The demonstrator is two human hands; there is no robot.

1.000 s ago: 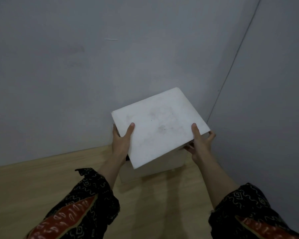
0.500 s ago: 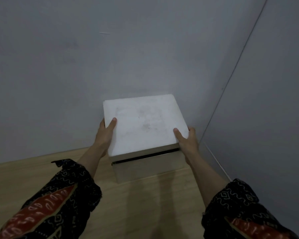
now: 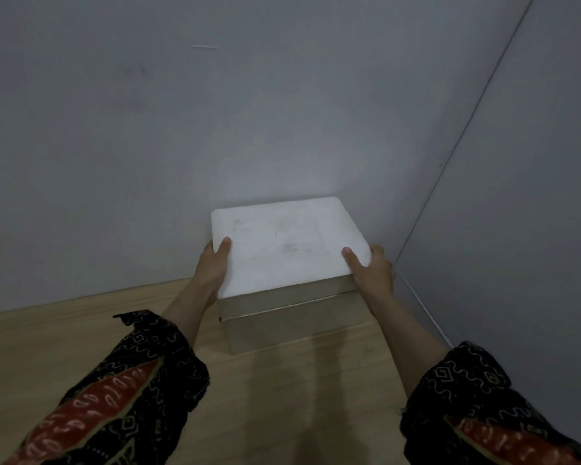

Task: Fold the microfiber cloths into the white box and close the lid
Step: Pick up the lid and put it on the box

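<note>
Plain indoor room corner (grey walls (image 3: 182, 129), pale wood surface (image 3: 282, 414)).

1. The left hand (image 3: 213, 266) and right hand (image 3: 371, 268) grip the lid (image 3: 284, 243) at its near corners, thumbs on top.
2. Between the hands, the lid lies flat on the box (image 3: 282, 327).
3. Below the grip, the box stands on a wooden surface (image 3: 282, 414).

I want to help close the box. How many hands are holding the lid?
2. The left hand grips the lid at its left edge, thumb on top. The right hand grips its right edge, thumb on top. No others show.
</note>
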